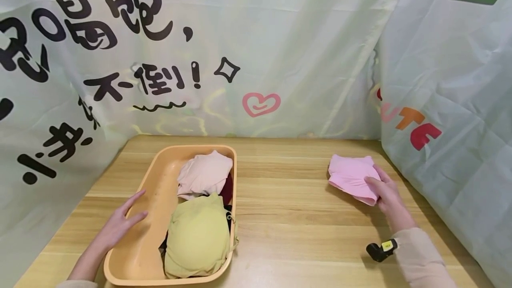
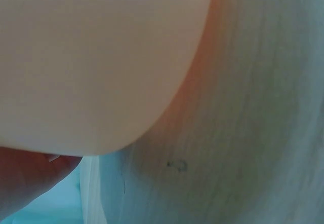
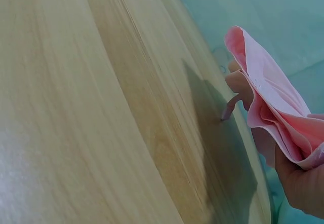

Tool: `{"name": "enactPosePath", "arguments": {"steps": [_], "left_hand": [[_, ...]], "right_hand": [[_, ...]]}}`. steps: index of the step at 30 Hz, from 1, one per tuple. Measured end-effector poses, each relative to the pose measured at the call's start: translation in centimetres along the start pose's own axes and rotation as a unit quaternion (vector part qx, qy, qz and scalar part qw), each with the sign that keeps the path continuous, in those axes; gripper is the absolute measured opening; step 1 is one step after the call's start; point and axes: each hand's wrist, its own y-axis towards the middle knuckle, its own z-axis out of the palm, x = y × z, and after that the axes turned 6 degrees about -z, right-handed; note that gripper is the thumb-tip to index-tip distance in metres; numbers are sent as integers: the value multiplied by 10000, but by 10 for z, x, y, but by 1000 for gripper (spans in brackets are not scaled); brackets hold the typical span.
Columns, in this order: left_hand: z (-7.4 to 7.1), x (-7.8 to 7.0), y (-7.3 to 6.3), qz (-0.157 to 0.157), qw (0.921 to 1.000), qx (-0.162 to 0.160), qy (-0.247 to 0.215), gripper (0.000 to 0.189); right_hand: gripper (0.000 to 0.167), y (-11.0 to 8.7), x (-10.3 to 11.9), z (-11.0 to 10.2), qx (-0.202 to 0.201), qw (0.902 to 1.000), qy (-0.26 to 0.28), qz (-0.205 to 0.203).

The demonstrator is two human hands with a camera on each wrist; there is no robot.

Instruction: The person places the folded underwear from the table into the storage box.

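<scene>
My right hand (image 1: 388, 190) pinches a folded pink garment (image 1: 354, 177) by its right edge, at the right side of the table. In the right wrist view, the garment (image 3: 278, 92) shows its stacked layers above the wood, with a shadow below. On the left, an orange plastic bin (image 1: 150, 217) holds folded clothes along its right half. A pale pink garment (image 1: 204, 172) lies at the back of it, and a yellow-green one (image 1: 198, 237) with a drawstring lies in front. My left hand (image 1: 120, 223) rests at the bin's left rim, fingers loosely spread.
Dark red cloth (image 1: 227, 189) and some black cloth peek out under the folded clothes. Printed fabric sheets (image 1: 300, 48) wall the wooden table (image 1: 288, 234) at the back and both sides. A small black device (image 1: 380, 251) sits at my right wrist.
</scene>
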Motion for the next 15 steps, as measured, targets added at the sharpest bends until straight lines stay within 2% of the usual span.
{"name": "enactPosePath", "arguments": {"steps": [7, 15], "left_hand": [[-1, -1, 0, -59, 10000, 19, 40, 65], [0, -1, 0, -4, 10000, -9, -63, 65]], "right_hand": [[80, -5, 1, 12, 143, 9998, -104, -2], [79, -10, 2, 29, 513, 9985, -48, -192]]}}
